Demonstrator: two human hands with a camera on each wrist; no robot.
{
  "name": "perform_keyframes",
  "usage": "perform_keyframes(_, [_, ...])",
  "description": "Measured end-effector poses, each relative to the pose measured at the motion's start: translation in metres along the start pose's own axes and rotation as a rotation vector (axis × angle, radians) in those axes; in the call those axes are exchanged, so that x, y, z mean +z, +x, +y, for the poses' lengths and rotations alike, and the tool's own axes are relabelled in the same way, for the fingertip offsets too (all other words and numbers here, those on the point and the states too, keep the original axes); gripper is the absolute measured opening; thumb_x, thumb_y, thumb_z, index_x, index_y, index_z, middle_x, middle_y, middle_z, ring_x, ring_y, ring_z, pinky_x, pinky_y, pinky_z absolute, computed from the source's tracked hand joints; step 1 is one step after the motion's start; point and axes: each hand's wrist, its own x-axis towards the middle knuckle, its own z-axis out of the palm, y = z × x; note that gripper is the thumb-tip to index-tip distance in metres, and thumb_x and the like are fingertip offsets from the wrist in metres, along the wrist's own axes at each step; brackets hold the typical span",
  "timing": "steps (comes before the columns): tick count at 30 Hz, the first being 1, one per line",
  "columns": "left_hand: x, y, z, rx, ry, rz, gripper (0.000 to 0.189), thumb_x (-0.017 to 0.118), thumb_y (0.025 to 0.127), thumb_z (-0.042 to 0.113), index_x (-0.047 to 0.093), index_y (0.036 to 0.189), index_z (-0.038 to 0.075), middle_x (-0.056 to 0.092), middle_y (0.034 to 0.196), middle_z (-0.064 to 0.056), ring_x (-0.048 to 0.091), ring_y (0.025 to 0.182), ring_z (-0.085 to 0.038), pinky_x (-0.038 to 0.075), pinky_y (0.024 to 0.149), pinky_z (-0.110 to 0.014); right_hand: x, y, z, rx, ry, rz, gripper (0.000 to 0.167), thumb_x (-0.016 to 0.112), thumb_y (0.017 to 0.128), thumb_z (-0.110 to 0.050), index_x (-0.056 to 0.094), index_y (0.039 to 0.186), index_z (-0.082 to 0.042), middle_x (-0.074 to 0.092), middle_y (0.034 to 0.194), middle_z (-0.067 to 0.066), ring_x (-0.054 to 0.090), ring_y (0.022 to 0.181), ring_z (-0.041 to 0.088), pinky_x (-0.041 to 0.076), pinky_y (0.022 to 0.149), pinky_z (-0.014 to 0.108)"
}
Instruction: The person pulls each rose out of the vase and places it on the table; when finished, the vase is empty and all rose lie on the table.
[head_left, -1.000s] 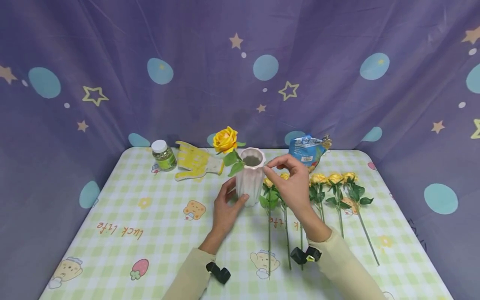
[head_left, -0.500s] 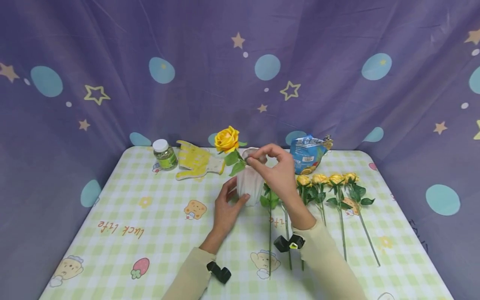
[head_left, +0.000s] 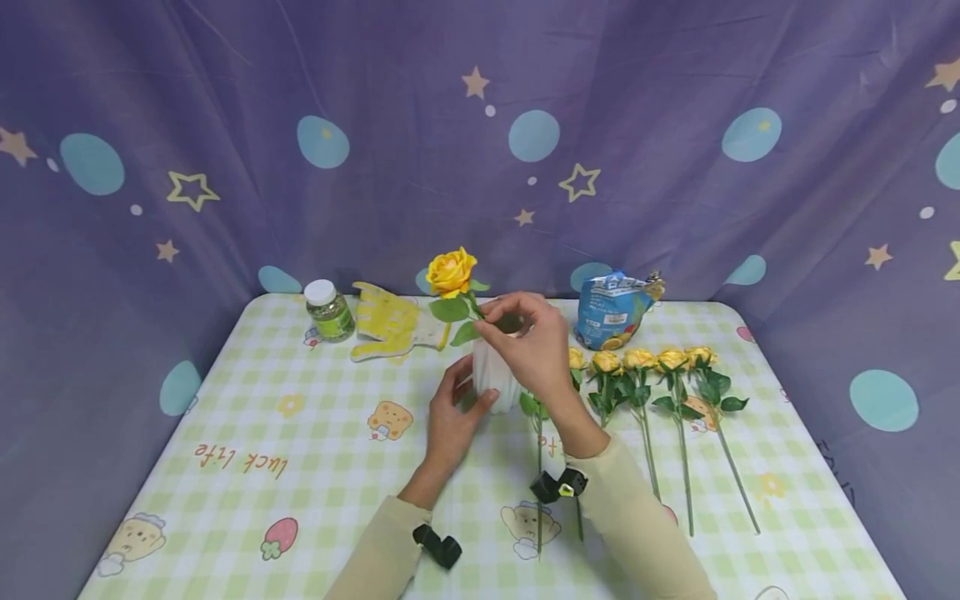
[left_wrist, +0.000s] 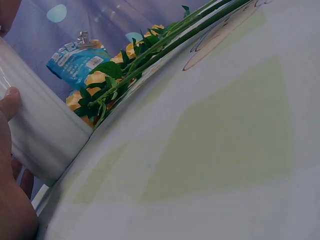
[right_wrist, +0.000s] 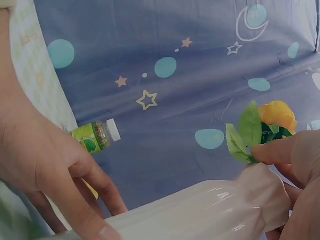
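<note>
A white fluted vase (head_left: pixel 495 371) stands upright on the checked tablecloth. My left hand (head_left: pixel 452 417) holds its lower part, thumb across the front and fingers round the far side. One yellow rose (head_left: pixel 452 272) leans out of the vase's mouth to the left, bloom above the rim. With thumb and forefinger, my right hand (head_left: pixel 534 354) pinches its stem beside the leaves, right at the rim. The right wrist view shows this pinch by the green leaves (right_wrist: pixel 249 130). Lower down, the stem is hidden inside the vase.
Several yellow roses (head_left: pixel 671 360) lie side by side on the right, stems toward me. Behind them stands a blue bag (head_left: pixel 609 310) with a clip. A white-lidded jar (head_left: pixel 330 315) and a yellow-and-white glove (head_left: pixel 388 321) are at the back left. A purple curtain (head_left: pixel 420 192) hangs behind.
My right hand has moved left from the vase's right rim, across its mouth, and now pinches the rose stem. The bloom has shifted slightly. My left hand stays on the vase.
</note>
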Motion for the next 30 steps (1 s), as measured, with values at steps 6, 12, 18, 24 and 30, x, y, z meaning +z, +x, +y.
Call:
perform_keyframes(6, [0.0001, 0.0002, 0.0008, -0.006, 0.005, -0.001, 0.065, 0.089, 0.097, 0.016, 0.061, 0.156, 0.019, 0.066, 0.154, -0.009, 0.063, 0.141, -0.03, 0.05, 0.122, -0.052, 0.0016, 0.0011, -0.0007, 0.056, 0.056, 0.009, 0.014, 0.09, 0.089, 0.003, 0.077, 0.089, -0.001, 0.082, 0.103, 0.014, 0.077, 0.103, 0.026, 0.062, 0.081, 0.028])
perform_keyframes(12, [0.0003, 0.0002, 0.0019, -0.003, 0.016, 0.002, 0.065, 0.089, 0.097, 0.016, 0.061, 0.156, 0.018, 0.066, 0.153, -0.01, 0.064, 0.141, -0.031, 0.05, 0.121, -0.052, 0.0022, 0.0013, -0.0031, 0.078, 0.053, 0.012, 0.015, 0.091, 0.088, 0.003, 0.077, 0.088, -0.003, 0.083, 0.101, 0.011, 0.078, 0.093, 0.026, 0.059, 0.076, 0.027])
perform_keyframes(18, [0.0005, 0.0003, 0.0029, -0.013, 0.024, 0.002, 0.066, 0.09, 0.097, 0.019, 0.061, 0.156, 0.018, 0.066, 0.153, -0.008, 0.063, 0.141, -0.029, 0.05, 0.122, -0.051, 0.0033, 0.0037, -0.0036, 0.096, 0.065, 0.066, 0.016, 0.091, 0.088, 0.004, 0.075, 0.087, -0.002, 0.083, 0.098, 0.013, 0.08, 0.09, 0.025, 0.065, 0.077, 0.026])
perform_keyframes(24, [0.0009, -0.0001, 0.0031, -0.016, 0.014, -0.003, 0.066, 0.09, 0.097, 0.017, 0.061, 0.156, 0.017, 0.066, 0.154, -0.009, 0.063, 0.142, -0.029, 0.05, 0.122, -0.049, 0.0029, 0.0054, -0.0039, 0.096, 0.163, 0.103, 0.016, 0.088, 0.088, 0.008, 0.074, 0.088, 0.003, 0.082, 0.096, 0.018, 0.081, 0.088, 0.02, 0.07, 0.082, 0.037])
perform_keyframes(30, [0.0007, 0.0001, 0.0017, 0.008, -0.02, -0.006, 0.066, 0.089, 0.096, 0.013, 0.061, 0.156, 0.016, 0.066, 0.153, -0.009, 0.063, 0.141, -0.029, 0.051, 0.121, -0.049, 0.0022, 0.0069, -0.0042, 0.017, 0.201, 0.172, 0.015, 0.089, 0.09, 0.006, 0.074, 0.088, 0.005, 0.082, 0.094, 0.019, 0.081, 0.084, 0.014, 0.07, 0.074, 0.036])
